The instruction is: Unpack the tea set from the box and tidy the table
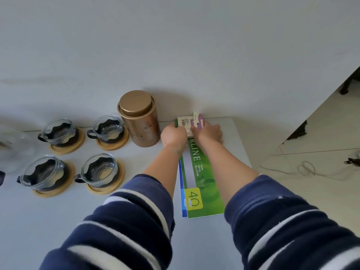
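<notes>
Striped sleeves (pixel 124 221) reach in; both hands, left (pixel 174 135) and right (pixel 207 131), pinch a small card packet (pixel 188 121) over the green folder (pixel 202 184). I'd square it against the wall.

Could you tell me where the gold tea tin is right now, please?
In the head view the gold tea tin stands upright by the wall, just right of the far glass cups and left of the left hand.

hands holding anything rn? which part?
Both hands hold a small packet above the far end of the green folder: left hand grips its left edge, right hand its lower right, by the purple part.
</notes>
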A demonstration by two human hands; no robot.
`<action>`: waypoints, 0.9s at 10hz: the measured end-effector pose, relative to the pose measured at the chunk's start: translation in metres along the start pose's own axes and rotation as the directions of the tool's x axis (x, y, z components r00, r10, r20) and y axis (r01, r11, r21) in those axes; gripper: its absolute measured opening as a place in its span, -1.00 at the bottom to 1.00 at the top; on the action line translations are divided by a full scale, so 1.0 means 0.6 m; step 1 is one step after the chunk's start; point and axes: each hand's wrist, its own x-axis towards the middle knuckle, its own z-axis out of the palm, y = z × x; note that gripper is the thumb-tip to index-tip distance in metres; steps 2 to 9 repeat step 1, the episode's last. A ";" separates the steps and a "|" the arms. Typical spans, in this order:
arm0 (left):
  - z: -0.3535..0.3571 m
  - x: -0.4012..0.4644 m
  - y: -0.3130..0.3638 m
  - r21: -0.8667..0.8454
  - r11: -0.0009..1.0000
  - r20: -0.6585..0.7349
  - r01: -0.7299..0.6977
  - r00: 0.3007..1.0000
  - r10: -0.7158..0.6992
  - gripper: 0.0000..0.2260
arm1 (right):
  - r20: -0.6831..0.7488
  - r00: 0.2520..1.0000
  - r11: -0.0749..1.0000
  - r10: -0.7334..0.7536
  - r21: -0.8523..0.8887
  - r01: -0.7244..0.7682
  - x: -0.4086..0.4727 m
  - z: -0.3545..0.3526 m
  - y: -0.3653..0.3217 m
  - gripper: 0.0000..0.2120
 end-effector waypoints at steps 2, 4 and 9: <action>-0.013 -0.015 -0.006 -0.063 0.998 0.026 -0.018 0.999 0.019 -0.62 | 0.048 0.997 0.997 -0.061 0.041 0.059 -0.006 -0.006 0.012 -0.42; -0.013 -0.015 -0.006 -0.063 0.998 0.026 -0.018 0.999 0.019 -0.62 | 0.048 0.997 0.997 -0.061 0.041 0.059 -0.006 -0.006 0.012 -0.42; -0.013 -0.015 -0.006 -0.063 0.998 0.026 -0.018 0.999 0.019 -0.62 | 0.048 0.997 0.997 -0.061 0.041 0.059 -0.006 -0.006 0.012 -0.42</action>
